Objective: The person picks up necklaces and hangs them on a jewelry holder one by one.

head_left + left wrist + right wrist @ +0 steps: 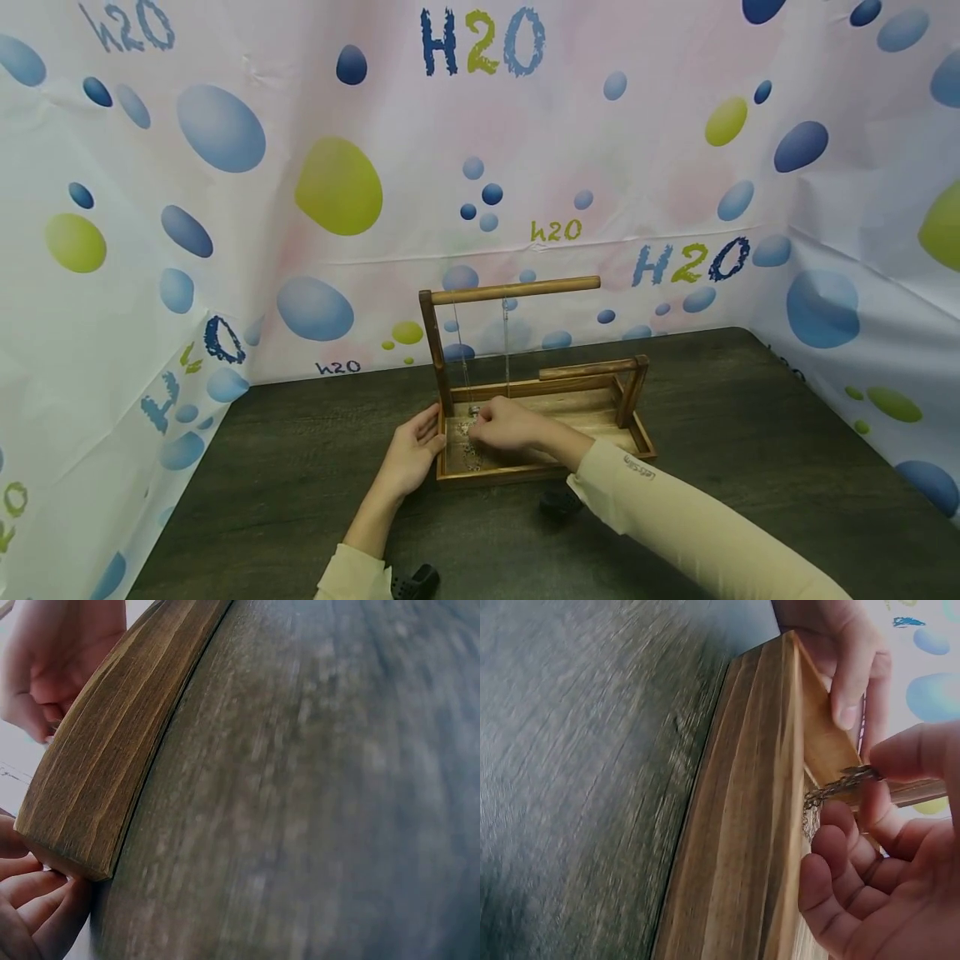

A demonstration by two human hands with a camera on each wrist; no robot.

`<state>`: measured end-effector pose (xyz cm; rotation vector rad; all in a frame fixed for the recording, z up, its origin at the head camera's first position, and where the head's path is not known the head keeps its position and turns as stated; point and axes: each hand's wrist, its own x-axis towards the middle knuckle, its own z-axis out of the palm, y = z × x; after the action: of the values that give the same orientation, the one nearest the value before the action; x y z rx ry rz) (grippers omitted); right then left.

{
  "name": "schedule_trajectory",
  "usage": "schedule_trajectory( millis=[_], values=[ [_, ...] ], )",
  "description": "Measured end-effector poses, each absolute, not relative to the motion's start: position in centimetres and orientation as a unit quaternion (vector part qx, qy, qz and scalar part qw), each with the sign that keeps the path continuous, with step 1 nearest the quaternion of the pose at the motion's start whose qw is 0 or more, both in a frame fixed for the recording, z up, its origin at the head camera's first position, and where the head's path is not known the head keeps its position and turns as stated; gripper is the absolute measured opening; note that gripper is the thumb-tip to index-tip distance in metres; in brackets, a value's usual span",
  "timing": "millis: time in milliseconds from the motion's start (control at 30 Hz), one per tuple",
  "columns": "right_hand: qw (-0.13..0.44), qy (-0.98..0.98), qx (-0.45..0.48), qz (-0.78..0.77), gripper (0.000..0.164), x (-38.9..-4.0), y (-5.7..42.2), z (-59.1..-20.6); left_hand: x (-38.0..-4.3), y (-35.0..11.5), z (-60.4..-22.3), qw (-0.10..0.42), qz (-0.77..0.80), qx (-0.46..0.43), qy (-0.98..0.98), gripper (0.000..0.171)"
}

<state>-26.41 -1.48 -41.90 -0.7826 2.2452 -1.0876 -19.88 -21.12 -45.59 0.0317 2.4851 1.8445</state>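
Observation:
A wooden jewelry stand (501, 475) has a shallow tray base, posts and two horizontal bars. My left hand (408, 454) holds the tray's left end, fingers along the outside of the wall and thumb at its rim. Above the tray's left part, my right hand (510, 423) pinches a fine chain (844, 782) between thumb and index finger; the other fingers are curled beneath. More chain (471, 457) lies loosely heaped on the tray floor. From the upper bar (517, 289) hang two thin necklaces, one reaching down to the right hand.
A lower, shorter bar (588, 369) stands on a post at the tray's right end. The stand sits on a dark wooden table (315, 433). A patterned cloth (420, 167) hangs behind and along both sides.

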Motion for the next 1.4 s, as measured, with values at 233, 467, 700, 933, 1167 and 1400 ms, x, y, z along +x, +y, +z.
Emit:
schedule_trajectory(
  millis=[233,467,700,933,1167,1400],
  values=[
    [0.281,0.787,-0.253,-0.487,0.034,-26.0,-1.6,-41.4,-19.9,-21.2,-45.5,0.023,0.599,0.016,0.800,0.054],
    [0.260,0.756,-0.234,-0.553,0.026,-25.8,-1.7,-40.9,-20.0,-21.2,-45.6,0.019,0.601,0.015,0.799,0.054],
    [0.267,0.712,-0.213,-0.614,0.021,-25.7,-1.8,-40.8,-20.0,-21.2,-45.8,0.021,0.599,0.008,0.800,0.054],
    [0.388,0.616,-0.127,-0.674,0.019,-25.5,-1.9,-40.5,-20.0,-21.1,-45.9,0.016,0.593,0.008,0.805,0.054],
    [0.447,0.576,-0.121,-0.674,0.023,-25.2,-1.7,-40.4,-20.2,-21.2,-46.1,0.019,0.594,0.001,0.804,0.054],
    [0.449,0.568,-0.148,-0.673,0.016,-25.2,-1.5,-40.2,-20.2,-21.4,-46.1,0.017,0.591,0.012,0.806,0.054]
  ],
)
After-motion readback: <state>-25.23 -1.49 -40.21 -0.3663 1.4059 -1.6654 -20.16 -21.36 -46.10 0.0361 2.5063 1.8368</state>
